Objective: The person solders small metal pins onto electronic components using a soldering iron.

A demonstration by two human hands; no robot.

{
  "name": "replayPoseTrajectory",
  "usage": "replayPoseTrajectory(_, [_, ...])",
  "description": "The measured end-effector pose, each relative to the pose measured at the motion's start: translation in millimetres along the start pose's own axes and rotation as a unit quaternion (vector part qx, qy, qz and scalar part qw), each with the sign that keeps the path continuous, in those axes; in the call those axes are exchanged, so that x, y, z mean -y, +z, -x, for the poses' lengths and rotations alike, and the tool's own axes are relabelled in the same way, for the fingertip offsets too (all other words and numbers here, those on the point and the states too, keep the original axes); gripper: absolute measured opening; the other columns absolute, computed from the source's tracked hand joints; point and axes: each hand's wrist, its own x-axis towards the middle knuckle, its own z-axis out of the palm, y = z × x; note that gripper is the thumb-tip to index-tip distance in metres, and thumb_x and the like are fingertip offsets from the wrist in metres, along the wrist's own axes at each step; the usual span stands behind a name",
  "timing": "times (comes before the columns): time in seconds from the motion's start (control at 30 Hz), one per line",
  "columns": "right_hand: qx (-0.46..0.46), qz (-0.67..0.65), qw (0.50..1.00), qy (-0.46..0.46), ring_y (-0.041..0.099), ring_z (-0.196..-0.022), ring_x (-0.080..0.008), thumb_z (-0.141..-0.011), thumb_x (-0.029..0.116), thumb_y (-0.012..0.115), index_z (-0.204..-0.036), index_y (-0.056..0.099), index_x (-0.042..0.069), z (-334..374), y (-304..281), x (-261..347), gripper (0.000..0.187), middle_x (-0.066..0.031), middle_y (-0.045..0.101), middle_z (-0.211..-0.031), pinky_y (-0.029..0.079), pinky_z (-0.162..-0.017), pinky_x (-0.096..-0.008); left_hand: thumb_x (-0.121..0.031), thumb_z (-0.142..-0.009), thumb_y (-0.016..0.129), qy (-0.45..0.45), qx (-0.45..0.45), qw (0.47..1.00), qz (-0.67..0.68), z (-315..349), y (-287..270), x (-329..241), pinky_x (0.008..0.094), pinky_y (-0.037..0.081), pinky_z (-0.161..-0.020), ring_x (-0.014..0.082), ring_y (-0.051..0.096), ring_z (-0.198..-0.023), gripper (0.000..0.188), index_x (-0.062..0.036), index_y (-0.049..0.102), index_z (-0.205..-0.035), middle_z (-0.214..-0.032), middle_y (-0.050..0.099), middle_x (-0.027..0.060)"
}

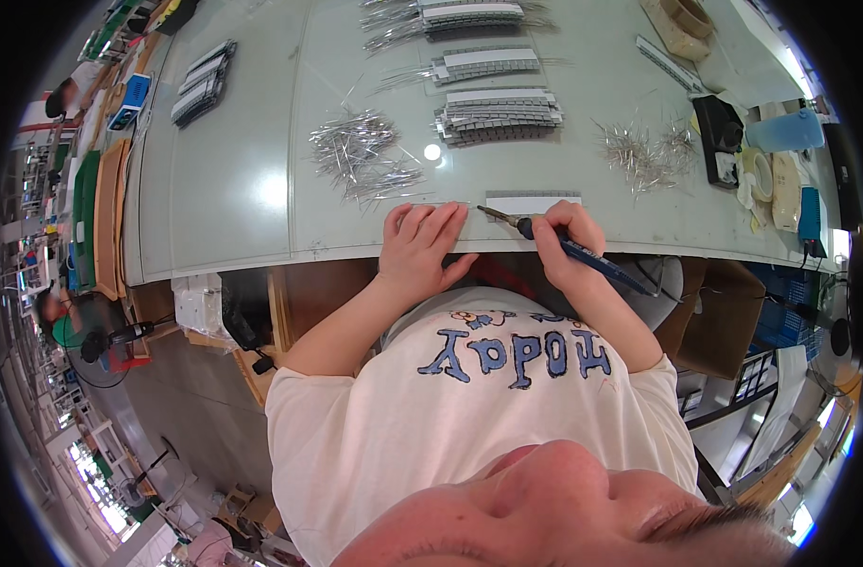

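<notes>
My right hand (566, 244) is closed around the dark blue handle of a soldering iron (592, 255). Its metal tip points left, close to the fingertips of my left hand (422, 241). The left fingers lie side by side on the table near its front edge, thumb apart. Whether something thin lies under those fingertips, I cannot tell. Just beyond the iron is a flat grey-and-white strip (534, 202). Past my left hand spreads a loose pile of thin silvery wire leads (356, 151); a second pile of leads (644, 156) lies farther right.
Stacks of grey-and-white strips (500, 118) stand mid-table, with more strips (203, 83) at far left. A black holder (718, 137), a blue bottle (786, 130) and a tape roll (758, 176) crowd the right side. Under the table's right end is a cardboard box (720, 317).
</notes>
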Motion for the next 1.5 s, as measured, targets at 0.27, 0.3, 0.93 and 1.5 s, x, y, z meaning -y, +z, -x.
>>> replayPoseTrajectory(0.27, [-0.084,-0.150,0.983,0.062,0.044,-0.063,-0.0055,-0.086,-0.002,0.061,-0.084,0.050,0.003,9,-13,-16,0.012,-0.0008,0.054,-0.073,0.036,-0.059,-0.0216,-0.033,-0.072,0.073,-0.003,-0.037,0.998,0.051,4,-1,0,0.0437,0.034,-0.096,0.0235,0.046,-0.108,0.058,-0.0075,0.058,-0.122,-0.120,0.053,0.0044])
replayPoseTrajectory(0.3, [-0.104,-0.158,0.980,0.063,0.044,-0.064,-0.0057,-0.086,-0.002,0.060,-0.084,0.051,0.003,11,-19,-17,0.011,-0.0010,0.054,-0.073,0.037,-0.059,-0.0216,-0.032,-0.072,0.073,-0.001,-0.051,0.997,0.058,4,0,-2,0.0435,0.034,-0.096,0.0240,0.046,-0.108,0.057,-0.0077,0.058,-0.121,-0.119,0.054,0.0047])
replayPoseTrajectory(0.93, [-0.442,0.040,0.896,-0.026,0.045,-0.066,-0.0043,-0.094,0.019,0.061,-0.105,0.049,0.006,53,-153,-96,0.021,0.0011,0.052,-0.083,0.039,-0.055,-0.0185,-0.039,-0.074,0.071,0.059,0.065,0.995,0.035,-57,15,-65,0.0471,0.025,-0.103,0.0245,0.046,-0.115,0.060,-0.0041,0.058,-0.121,-0.124,0.054,0.0052])
replayPoseTrajectory(1.5, [-0.395,0.047,0.917,-0.030,0.048,-0.080,-0.0070,-0.093,0.016,0.061,-0.105,0.052,0.004,47,-150,-84,0.019,-0.0015,0.054,-0.097,0.041,-0.073,-0.0218,-0.043,-0.074,0.071,0.197,0.108,0.970,0.093,-151,68,-123,0.0466,0.029,-0.103,0.0239,0.045,-0.113,0.059,-0.0003,0.059,-0.113,-0.116,0.053,0.0058])
